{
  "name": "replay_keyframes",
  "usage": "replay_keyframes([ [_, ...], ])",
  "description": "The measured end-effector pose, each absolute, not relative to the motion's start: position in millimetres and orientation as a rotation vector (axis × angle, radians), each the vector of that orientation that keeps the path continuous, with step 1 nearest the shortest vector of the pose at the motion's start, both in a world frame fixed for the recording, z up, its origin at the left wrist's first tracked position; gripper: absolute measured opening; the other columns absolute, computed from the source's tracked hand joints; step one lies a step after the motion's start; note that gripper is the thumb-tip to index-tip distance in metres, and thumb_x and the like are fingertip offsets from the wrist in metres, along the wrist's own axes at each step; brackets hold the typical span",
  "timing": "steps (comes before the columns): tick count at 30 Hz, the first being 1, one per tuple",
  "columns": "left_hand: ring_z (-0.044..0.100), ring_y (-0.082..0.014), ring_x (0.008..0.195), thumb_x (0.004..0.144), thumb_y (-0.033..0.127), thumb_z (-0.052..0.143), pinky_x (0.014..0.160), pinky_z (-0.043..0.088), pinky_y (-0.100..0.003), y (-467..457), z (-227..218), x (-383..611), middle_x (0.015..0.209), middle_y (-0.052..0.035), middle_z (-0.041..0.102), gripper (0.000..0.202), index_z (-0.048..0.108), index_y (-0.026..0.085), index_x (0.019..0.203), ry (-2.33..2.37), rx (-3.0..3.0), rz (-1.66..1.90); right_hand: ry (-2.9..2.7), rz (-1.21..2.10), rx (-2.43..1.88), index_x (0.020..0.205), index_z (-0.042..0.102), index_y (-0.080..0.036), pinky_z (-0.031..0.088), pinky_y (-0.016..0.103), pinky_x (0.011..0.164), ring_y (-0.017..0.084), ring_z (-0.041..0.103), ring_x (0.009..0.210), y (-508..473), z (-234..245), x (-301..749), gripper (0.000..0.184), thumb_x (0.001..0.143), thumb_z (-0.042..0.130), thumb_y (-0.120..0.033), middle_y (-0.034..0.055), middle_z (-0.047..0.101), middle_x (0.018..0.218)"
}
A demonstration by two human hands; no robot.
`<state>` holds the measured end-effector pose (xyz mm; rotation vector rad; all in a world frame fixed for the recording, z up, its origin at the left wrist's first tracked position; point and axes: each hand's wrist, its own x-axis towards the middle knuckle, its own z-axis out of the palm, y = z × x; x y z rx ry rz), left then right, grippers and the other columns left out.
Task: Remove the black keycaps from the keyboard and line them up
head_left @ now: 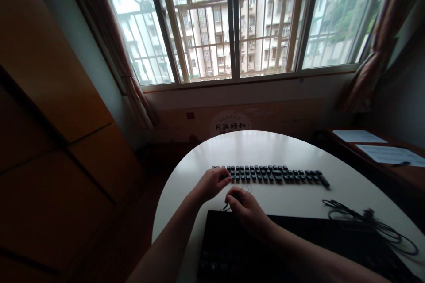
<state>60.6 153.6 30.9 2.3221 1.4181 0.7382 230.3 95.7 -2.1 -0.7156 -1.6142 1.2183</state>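
A black keyboard [299, 247] lies at the near edge of a white round table [265, 146]. Beyond it, several black keycaps [275, 174] stand in neat rows. My left hand [212, 183] reaches the left end of those rows, its fingers curled onto a keycap there. My right hand [244, 208] rests at the keyboard's far left corner, fingers pinched around a small dark thing with a thin wire part that I cannot make out.
A coiled black cable [368, 223] lies on the table at the right. A dark side desk [392, 172] with white paper sheets [388, 154] stands to the right. Wooden cabinets [49, 141] fill the left. A barred window [232, 22] and curtains are ahead.
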Motion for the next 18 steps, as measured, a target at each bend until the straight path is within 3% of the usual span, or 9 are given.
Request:
replay_keyframes([
  [4, 0.057, -0.0158, 0.068, 0.086, 0.032, 0.062, 0.062, 0.041, -0.025, 151.3, 31.9, 63.0, 0.077, -0.0009, 0.065, 0.014, 0.068, 0.019, 0.087, 1.428, 2.304, 0.673, -1.694, 1.201, -0.699, 0.08, 0.059, -0.018, 0.043, 0.028, 0.07, 0.016, 0.053, 0.071, 93.1, -2.9, 230.6, 0.014, 0.089, 0.054, -0.027, 0.0003, 0.057, 0.073],
  [18, 0.056, -0.0157, 0.068, 0.086, 0.033, 0.061, 0.062, 0.041, -0.025, 151.1, 31.1, 63.5, 0.075, -0.0002, 0.064, 0.015, 0.068, 0.02, 0.087, 1.416, 2.314, 0.645, -1.762, 1.191, -0.688, 0.081, 0.06, -0.019, 0.044, 0.029, 0.07, 0.016, 0.054, 0.07, 91.1, -2.2, 231.6, 0.012, 0.09, 0.054, -0.024, 0.0001, 0.058, 0.073],
])
